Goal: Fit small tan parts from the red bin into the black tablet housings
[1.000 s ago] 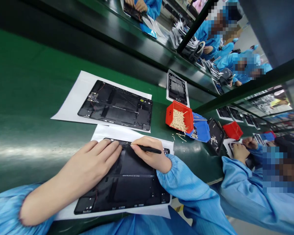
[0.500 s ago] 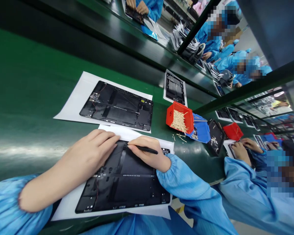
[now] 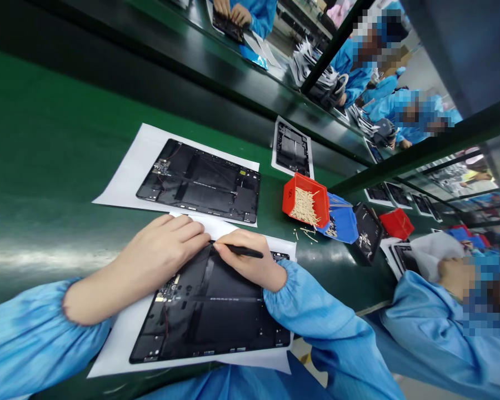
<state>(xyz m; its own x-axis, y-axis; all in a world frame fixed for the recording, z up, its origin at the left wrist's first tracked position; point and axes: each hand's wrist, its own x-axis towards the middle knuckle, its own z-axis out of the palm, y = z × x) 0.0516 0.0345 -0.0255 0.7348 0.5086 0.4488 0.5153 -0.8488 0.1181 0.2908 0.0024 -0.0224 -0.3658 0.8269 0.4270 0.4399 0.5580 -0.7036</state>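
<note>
Gleaming black tablet housing (image 3: 225,328) — exposed circuitry (image 3: 169,290)

I've got a black tablet back housing (image 3: 208,319) lying flat on white paper (image 3: 108,364) by the near edge of the green bench (image 3: 45,139), a small circuit board (image 3: 167,289) exposed, and a black stylus (image 3: 239,251) angled over its top edge.

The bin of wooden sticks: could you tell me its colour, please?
The bin is red, clearest in the head view.
</note>
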